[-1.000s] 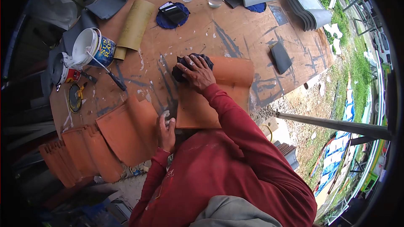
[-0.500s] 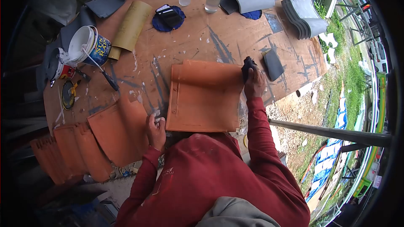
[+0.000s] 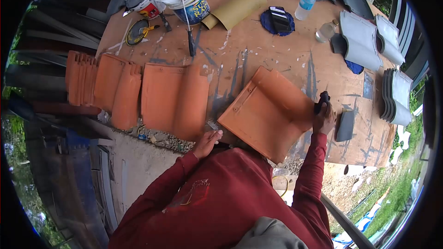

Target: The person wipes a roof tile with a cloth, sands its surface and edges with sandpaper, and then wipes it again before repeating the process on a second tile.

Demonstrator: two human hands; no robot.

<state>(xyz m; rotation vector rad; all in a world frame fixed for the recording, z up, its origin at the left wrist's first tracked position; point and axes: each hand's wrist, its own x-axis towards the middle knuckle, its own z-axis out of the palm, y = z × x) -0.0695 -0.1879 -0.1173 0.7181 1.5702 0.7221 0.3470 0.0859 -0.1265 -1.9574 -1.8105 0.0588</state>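
Observation:
An orange clay roof tile point(image 3: 263, 115) lies turned at an angle on the table in front of me. My right hand point(image 3: 324, 121) is closed round a dark, crumpled rag point(image 3: 321, 102) beside the tile's right edge. Close to the tile's left corner is my left hand point(image 3: 207, 143), its fingers drawn together. A small greyish piece shows just above these fingers; I cannot tell if they grip it. Left of that hand, a second orange tile point(image 3: 173, 97) rests at the table's front edge, with more tiles point(image 3: 115, 83) leaning in a row beyond it.
A dark block point(image 3: 345, 125) lies right of my right hand. Behind stand a paint bucket point(image 3: 187, 7) with a brush, a smaller paint pot point(image 3: 145, 2), a brown roll point(image 3: 240, 7), a phone point(image 3: 279, 19) and bottles point(image 3: 305, 4). Grey tiles point(image 3: 397, 96) are stacked at the right.
My view has swung left, so the table appears shifted right. The tile before me has turned clockwise. My right hand keeps the rag at its right side; my left stays by its left corner.

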